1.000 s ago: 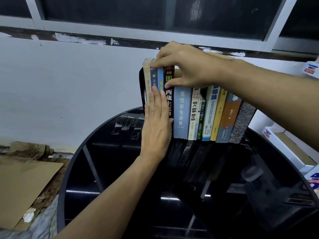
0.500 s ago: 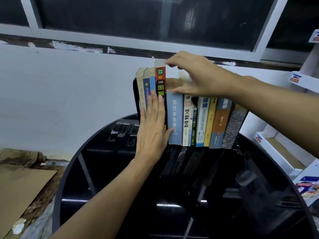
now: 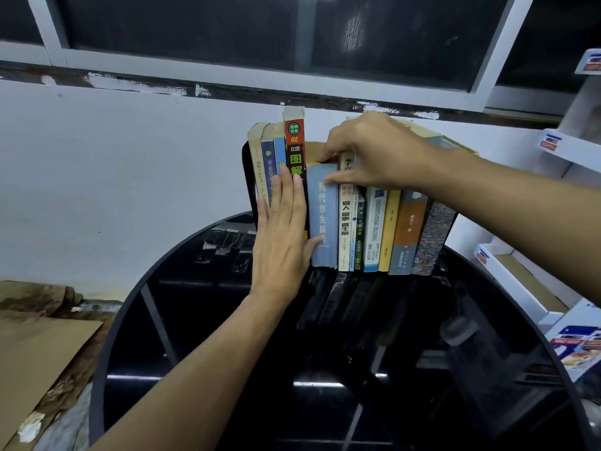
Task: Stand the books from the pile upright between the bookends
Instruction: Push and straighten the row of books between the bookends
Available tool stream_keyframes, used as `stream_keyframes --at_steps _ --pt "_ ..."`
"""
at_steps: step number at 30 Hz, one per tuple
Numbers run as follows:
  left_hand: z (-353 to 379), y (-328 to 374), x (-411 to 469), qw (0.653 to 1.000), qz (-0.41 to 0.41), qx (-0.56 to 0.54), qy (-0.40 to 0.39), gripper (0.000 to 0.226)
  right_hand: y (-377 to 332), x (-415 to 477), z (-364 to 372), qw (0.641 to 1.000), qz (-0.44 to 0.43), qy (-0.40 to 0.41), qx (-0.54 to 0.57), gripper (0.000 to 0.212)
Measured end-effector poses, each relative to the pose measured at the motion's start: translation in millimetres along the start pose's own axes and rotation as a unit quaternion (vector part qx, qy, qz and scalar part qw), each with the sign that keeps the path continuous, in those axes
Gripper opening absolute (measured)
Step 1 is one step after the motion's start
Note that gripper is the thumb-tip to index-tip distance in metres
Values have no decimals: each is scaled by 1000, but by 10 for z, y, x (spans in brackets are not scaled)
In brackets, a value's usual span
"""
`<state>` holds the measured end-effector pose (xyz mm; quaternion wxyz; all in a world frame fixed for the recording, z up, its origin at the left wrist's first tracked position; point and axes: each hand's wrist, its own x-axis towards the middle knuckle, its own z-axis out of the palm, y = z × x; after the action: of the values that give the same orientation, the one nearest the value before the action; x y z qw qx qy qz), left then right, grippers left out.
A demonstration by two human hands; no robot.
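Note:
A row of books stands upright at the far edge of a round black glass table [image 3: 136,320]. A black bookend [image 3: 248,180] closes the row's left end; the right end is hidden behind a speckled grey book [image 3: 434,239]. My left hand [image 3: 281,232] lies flat with straight fingers against the spines of the leftmost books, including a red-and-black spine [image 3: 294,144]. My right hand [image 3: 367,154] reaches over the row's top and pinches the top of a pale blue book [image 3: 322,219], thumb on its spine.
The white wall and a window sill lie right behind the books. White shelves [image 3: 559,144] and white boxes [image 3: 520,281] stand at the right, printed leaflets [image 3: 579,346] beside them. Brown cardboard [image 3: 35,353] lies at the left, below table level.
My right hand has moved right, from the tops of the leftmost books to the pale blue book's top. My left hand stays flat on the left spines. The camera has come closer.

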<state>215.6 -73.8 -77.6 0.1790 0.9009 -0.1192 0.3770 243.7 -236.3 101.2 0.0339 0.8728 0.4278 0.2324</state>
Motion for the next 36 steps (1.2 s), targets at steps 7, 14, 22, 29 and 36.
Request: stream_keyframes --at_steps 7,14,22,29,36 --pt "29 -5 4 1000 1 2 12 105 -64 -8 16 1000 18 20 -5 32" --pt "8 -7 -17 1000 -2 -14 3 104 -45 -12 -67 1000 -6 -9 0 37" --pt "49 137 75 999 -9 -17 27 124 50 -1 -209 997 -38 -69 1 44" --pt "78 165 99 999 -14 -24 39 124 116 -11 -111 999 -36 -36 -11 39" --pt "104 178 100 999 -19 -26 41 122 126 -38 -75 999 -31 -24 -12 38"
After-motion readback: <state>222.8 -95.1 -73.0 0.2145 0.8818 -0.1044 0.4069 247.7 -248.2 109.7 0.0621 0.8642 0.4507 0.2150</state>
